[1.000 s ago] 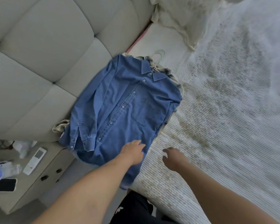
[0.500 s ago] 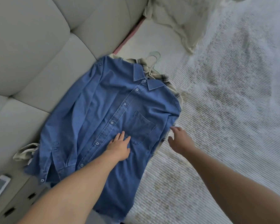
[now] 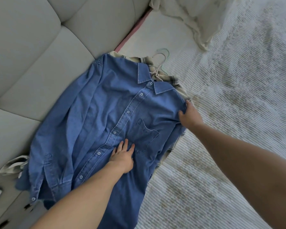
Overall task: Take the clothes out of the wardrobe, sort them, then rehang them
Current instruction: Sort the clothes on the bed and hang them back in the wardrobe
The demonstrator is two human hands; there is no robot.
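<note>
While the fingers of the left hand (image 3: 122, 157) lie straight and slightly apart, pressed flat beside the chest pocket, the blue denim shirt (image 3: 96, 129) is pinned on the bed (image 3: 238, 113), probably for smoothing. At the shirt's right shoulder seam the right hand (image 3: 189, 115) appears curled onto the fabric, though the grip is partly hidden. Underneath, a plaid garment (image 3: 173, 80) and pale hangers (image 3: 162, 57) are seen, suggesting a sorted pile.

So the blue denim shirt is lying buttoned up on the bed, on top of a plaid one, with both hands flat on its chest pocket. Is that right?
Not quite. In the head view only the left hand lies flat, beside the chest pocket. The right hand grips the blue denim shirt at its shoulder edge. The rest holds: buttoned, on the plaid shirt, on the bed.
</note>
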